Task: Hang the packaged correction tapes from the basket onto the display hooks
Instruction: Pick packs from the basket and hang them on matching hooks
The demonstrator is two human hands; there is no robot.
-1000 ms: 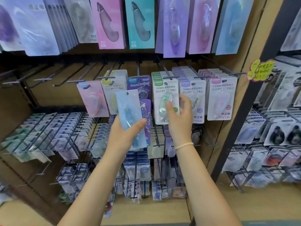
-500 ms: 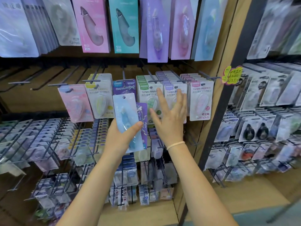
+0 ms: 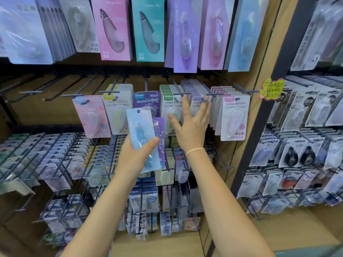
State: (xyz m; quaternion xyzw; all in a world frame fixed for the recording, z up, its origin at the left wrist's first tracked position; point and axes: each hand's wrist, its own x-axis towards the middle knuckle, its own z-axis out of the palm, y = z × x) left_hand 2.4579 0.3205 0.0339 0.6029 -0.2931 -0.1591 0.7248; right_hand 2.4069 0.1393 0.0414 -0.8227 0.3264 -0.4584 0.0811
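1. The blue pack [image 3: 143,138] is in the left hand [image 3: 133,156], upright, with its hang hole at the top, in front of the middle row of the rack. The thumb presses on its face and the fingers are behind it. I think it is held so to be ready for a hook.
2. A purple pack [image 3: 160,138] shows just behind it; I cannot tell whether the same hand holds it.
3. The right hand [image 3: 191,127] is released, with straight spread fingers against the green packs [image 3: 169,108] and lilac packs [image 3: 196,104], perhaps to push them back.
4. The hooks at the left end of the row [image 3: 53,93] are bare; the right ones are full, so space there is small.
5. The basket is not in view.
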